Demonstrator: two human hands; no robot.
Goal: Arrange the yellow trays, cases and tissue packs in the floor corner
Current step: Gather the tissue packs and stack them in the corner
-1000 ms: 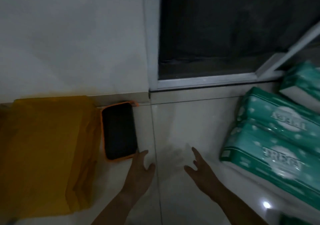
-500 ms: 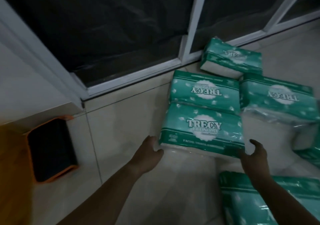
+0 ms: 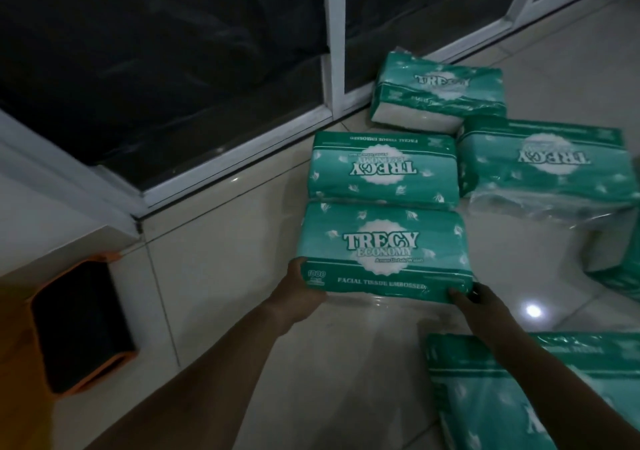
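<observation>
Gripping the nearest tissue pack (image 3: pixel 381 241) with both hands now.
Only reaching for it a moment ago; now held at its near corners by the left hand (image 3: pixel 301 293) and right hand (image 3: pixel 478 300), fingers curled round. Green and shiny, flat on the floor (image 3: pixel 225 276), touching the next pack (image 3: pixel 381 169). Fingertips mostly hidden.

The pale tiled floor (image 3: pixel 221 276) carried an orange-rimmed black case (image 3: pixel 79 328) against the wall. Well right of the case lay green tissue packs (image 3: pixel 382 172) (several, some touching) in a loose cluster.
</observation>
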